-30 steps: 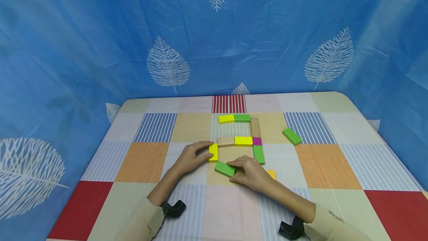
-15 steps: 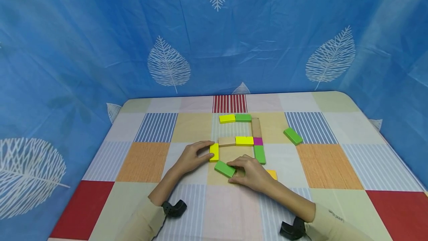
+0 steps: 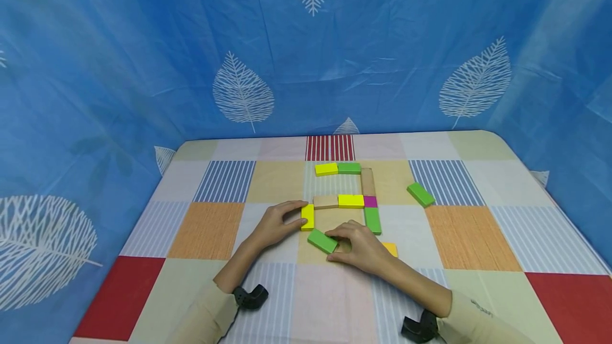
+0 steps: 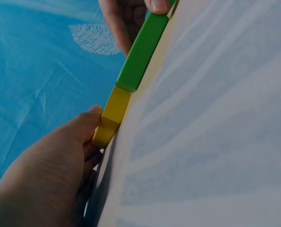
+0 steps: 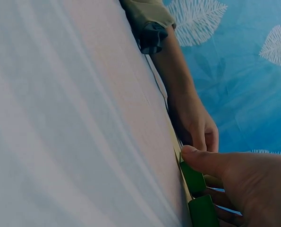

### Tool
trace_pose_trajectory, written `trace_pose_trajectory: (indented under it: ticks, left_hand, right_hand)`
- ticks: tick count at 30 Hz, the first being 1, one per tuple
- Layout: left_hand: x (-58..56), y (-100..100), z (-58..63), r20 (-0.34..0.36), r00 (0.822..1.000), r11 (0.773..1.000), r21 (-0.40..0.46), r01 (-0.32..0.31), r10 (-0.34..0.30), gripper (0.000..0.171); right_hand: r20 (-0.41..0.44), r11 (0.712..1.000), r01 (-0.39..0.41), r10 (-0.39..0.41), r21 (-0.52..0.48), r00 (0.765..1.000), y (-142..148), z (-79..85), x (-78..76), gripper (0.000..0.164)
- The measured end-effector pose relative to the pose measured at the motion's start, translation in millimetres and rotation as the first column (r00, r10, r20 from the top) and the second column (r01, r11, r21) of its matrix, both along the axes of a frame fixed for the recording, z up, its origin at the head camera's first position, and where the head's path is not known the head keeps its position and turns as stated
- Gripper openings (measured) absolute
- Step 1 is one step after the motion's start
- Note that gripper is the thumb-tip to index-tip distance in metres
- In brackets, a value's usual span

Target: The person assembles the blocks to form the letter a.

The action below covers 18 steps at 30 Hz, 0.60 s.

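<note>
My left hand (image 3: pixel 273 225) grips a yellow block (image 3: pixel 307 217) at its left side and far end, between thumb and index finger. My right hand (image 3: pixel 362 247) pinches the right end of a green block (image 3: pixel 322 241), which lies at a slant with its left corner by the yellow block's near end. In the left wrist view, the green block (image 4: pixel 142 54) and the yellow block (image 4: pixel 111 116) meet end to end. A second green block (image 5: pixel 204 211) shows beside the right fingers in the right wrist view; in the head view that hand mostly hides it.
Flat blocks form an angular outline: yellow (image 3: pixel 326 169), green (image 3: pixel 349 168), plain wood (image 3: pixel 367 181), purple (image 3: pixel 370 201), green (image 3: pixel 373 221), yellow (image 3: pixel 351 201) and plain wood (image 3: pixel 326 202). An orange-yellow block (image 3: pixel 390 249) peeks out behind the right wrist. A loose green block (image 3: pixel 421 195) lies farther right on the patchwork cloth (image 3: pixel 468 232).
</note>
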State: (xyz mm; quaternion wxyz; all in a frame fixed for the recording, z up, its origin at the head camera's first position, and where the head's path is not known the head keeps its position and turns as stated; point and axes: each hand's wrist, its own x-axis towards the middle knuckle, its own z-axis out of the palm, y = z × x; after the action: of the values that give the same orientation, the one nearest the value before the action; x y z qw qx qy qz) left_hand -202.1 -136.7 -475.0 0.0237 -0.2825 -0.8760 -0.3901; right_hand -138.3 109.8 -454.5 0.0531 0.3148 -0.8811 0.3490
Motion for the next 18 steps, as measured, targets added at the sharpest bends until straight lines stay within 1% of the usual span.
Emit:
trace_pose_trajectory:
  ticks: [7, 18]
  left_hand:
    - [-0.7, 0.0, -0.7, -0.015, 1.000, 1.000, -0.008, 0.003, -0.003, 0.042]
    - [-0.7, 0.1, 0.4, -0.013, 1.000, 1.000, -0.001, 0.008, -0.008, 0.042]
  right_hand:
    - [-0.024, 1.000, -0.002, 0.002, 0.001, 1.000, -0.1, -1.9, -0.8, 0.044]
    - [-0.043, 1.000, -0.008, 0.008, -0.006, 0.999, -0.4, -2.6, -0.2, 0.045]
